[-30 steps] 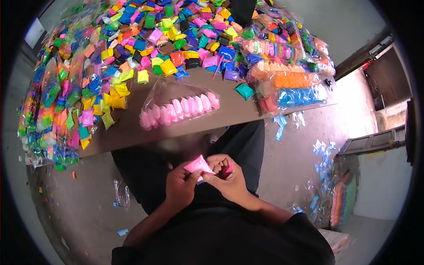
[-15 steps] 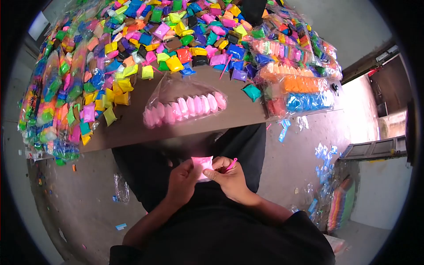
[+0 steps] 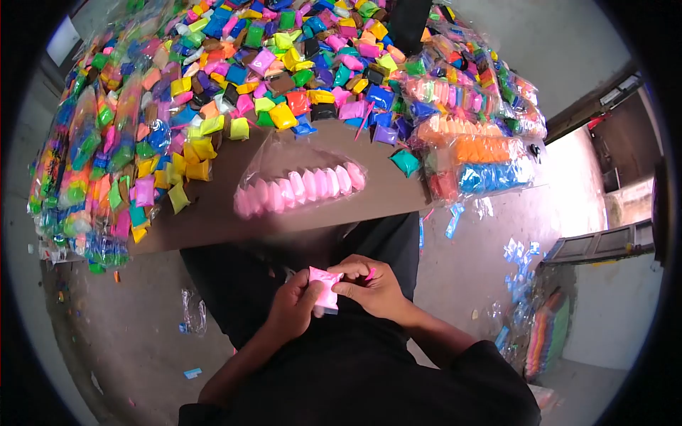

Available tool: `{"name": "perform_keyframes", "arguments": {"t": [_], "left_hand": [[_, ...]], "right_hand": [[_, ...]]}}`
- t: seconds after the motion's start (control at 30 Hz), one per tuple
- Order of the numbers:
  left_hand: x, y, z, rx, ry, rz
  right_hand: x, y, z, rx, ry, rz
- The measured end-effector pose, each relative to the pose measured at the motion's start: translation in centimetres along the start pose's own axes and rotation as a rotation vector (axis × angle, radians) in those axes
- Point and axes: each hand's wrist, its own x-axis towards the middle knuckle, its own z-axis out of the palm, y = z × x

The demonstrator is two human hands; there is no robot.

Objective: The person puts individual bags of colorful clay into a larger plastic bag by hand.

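Over my lap, a small pink packet is pinched between both hands. My left hand grips its left side, thumb on the front. Fingers of my right hand close on its right edge, and a small pink item shows between those fingers. On the table in front, a clear bag lies with a row of pink packets along its near side.
A large heap of colourful packets covers the table's far part. Filled bags lie at the left and right, among them one with blue packets. Wrapper scraps litter the floor at right, near stacked coloured sheets.
The pink packet has tilted and moved slightly down between my hands. My right hand has turned a little. The view has shifted slightly, so the table sits lower.
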Motion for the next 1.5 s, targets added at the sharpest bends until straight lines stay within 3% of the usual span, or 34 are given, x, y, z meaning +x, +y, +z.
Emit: {"name": "perform_keyframes", "arguments": {"t": [0.13,0.3,0.37,0.5,0.67,0.8,0.93,1.0,1.1,1.2,1.37,1.47,1.5], "left_hand": [[0.1,-1.2,0.3,-0.236,-0.102,-0.01],[-0.1,-1.6,-0.4,-0.187,-0.123,-0.091],[-0.3,-2.2,-0.8,-0.132,-0.066,-0.229],[-0.3,-2.8,-1.0,-0.121,-0.128,-0.179],[-0.6,-1.7,-0.5,-0.121,-0.115,-0.25],[-1.0,-3.0,-0.7,-0.158,-0.142,-0.251],[-2.0,-1.5,-0.5,-0.069,-0.306,-0.172],[-1.9,-0.8,-0.5,-0.015,-0.353,-0.149],[-1.0,-0.2,-0.4,-0.292,0.014,0.023],[-0.3,0.6,-0.5,-0.382,-0.026,0.062],[-0.2,-0.8,-0.6,-0.366,-0.057,0.17],[-0.4,-0.6,-1.0,-0.143,-0.039,0.23],[-0.4,-0.5,-0.7,-0.09,0.058,0.317]], "right_hand": [[0.2,0.3,0.2,-0.094,0.019,0.0],[0.3,0.6,-0.1,-0.157,-0.005,0.003],[0.5,-0.2,-0.3,-0.17,-0.021,0.019],[1.1,-1.4,-1.1,-0.208,-0.131,0.016],[1.5,-1.4,-1.3,-0.264,-0.17,0.022],[1.0,-0.6,0.0,-0.284,-0.045,-0.086],[0.8,0.1,0.7,-0.234,0.21,-0.061],[1.1,0.3,0.0,-0.13,0.191,-0.064],[0.6,0.7,-0.7,0.087,0.114,-0.039],[0.5,0.8,-1.0,0.231,0.008,0.069],[0.9,1.1,-0.8,0.228,-0.029,-0.029],[0.9,1.1,-0.8,0.219,-0.034,-0.028],[0.9,1.0,-0.6,0.22,-0.033,-0.027]]}}
